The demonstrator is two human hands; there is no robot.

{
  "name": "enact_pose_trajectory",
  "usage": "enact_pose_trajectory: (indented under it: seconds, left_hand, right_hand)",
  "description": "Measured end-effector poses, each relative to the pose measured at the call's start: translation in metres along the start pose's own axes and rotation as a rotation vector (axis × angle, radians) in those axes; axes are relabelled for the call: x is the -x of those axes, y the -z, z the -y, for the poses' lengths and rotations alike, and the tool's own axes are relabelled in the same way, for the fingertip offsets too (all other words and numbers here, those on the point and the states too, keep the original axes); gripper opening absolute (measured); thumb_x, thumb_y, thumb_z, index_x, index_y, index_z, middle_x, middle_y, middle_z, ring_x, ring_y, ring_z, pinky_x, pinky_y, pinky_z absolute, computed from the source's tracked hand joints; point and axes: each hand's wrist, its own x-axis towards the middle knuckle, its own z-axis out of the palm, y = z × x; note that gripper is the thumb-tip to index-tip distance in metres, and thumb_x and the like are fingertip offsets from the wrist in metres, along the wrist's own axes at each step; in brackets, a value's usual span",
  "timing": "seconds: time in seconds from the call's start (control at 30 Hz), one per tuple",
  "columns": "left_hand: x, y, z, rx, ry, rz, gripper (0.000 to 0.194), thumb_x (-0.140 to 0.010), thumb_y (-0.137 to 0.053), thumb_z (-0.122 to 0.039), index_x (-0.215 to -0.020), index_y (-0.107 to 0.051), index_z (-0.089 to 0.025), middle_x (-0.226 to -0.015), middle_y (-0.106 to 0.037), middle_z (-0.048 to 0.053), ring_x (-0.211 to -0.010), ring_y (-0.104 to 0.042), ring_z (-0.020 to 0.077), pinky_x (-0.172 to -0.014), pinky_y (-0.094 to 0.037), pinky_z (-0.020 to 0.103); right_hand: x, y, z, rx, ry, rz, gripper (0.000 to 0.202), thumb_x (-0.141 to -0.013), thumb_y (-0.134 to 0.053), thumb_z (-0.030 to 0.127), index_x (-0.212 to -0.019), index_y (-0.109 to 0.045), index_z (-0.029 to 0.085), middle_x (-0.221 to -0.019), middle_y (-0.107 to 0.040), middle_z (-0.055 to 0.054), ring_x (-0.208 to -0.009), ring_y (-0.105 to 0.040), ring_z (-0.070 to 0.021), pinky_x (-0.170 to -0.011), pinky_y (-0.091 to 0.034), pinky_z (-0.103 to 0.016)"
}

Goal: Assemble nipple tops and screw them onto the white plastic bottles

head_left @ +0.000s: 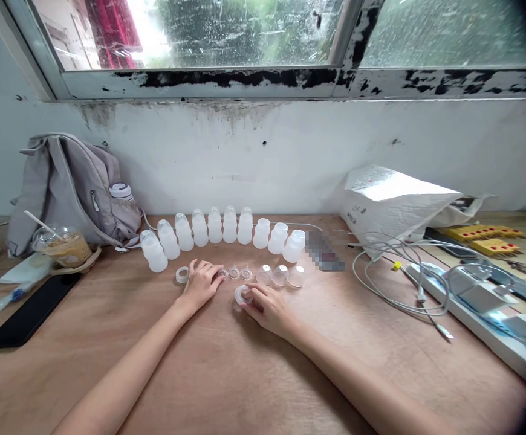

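Note:
My left hand (202, 281) is closed at the fingertips on a clear bottle nipple (223, 274), the leftmost of a short row; the fingers partly cover it. To its right stand two more clear nipples (234, 272). A white collar ring (182, 275) lies just left of this hand. My right hand (268, 307) pinches another white collar ring (241, 295) low over the table, its right side covered by the fingers. Three clear domed caps (280, 277) sit beyond the right hand. Behind them, several capped white baby bottles (214, 226) form an arc, ending at right in three uncapped bottles (278, 238).
A grey backpack (70, 187), an iced drink cup (66, 246) and a black phone (31, 311) are at left. At right lie a white packaging bag (394, 202), coiled cables (372, 290), a power strip (462, 320) and yellow parts (494, 246). A blurred patch (324, 251) hides one item.

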Motion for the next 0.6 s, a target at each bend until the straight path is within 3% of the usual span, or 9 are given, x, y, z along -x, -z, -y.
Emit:
enact_pose_trajectory:
  seconds: [0.27, 0.5, 0.6]
  left_hand:
    - [-0.001, 0.0, 0.002, -0.005, -0.002, 0.017, 0.024, -0.083, -0.051, -0.032, -0.105, -0.058, -0.023, -0.098, -0.066, 0.004, -0.096, -0.053, 0.02, -0.097, -0.023, 0.044]
    - [0.002, 0.012, 0.019, -0.012, -0.014, 0.021, 0.036, -0.078, -0.055, -0.04, -0.11, -0.056, -0.023, -0.104, -0.062, 0.006, -0.101, -0.049, 0.023, -0.088, -0.035, 0.038]
    - [0.011, 0.017, 0.031, -0.04, -0.005, -0.005, 0.037, -0.078, -0.054, -0.042, -0.11, -0.056, -0.022, -0.108, -0.06, 0.007, -0.103, -0.049, 0.0242, -0.089, -0.035, 0.039]
  right_hand:
    - [0.0, 0.0, -0.001, -0.004, -0.011, -0.003, 0.007, -0.083, -0.051, 0.027, -0.083, -0.055, 0.021, -0.104, -0.06, -0.008, -0.089, -0.059, -0.019, -0.075, -0.047, -0.03]
    - [-0.001, 0.001, 0.001, 0.016, -0.041, -0.003, 0.013, -0.084, -0.05, 0.028, -0.092, -0.054, 0.02, -0.095, -0.063, -0.009, -0.078, -0.061, -0.0175, -0.07, -0.048, -0.029]
    - [-0.001, 0.001, 0.001, 0.008, -0.03, -0.014, 0.013, -0.085, -0.048, 0.026, -0.095, -0.053, 0.02, -0.104, -0.061, -0.011, -0.09, -0.06, -0.0199, -0.076, -0.048, -0.031]
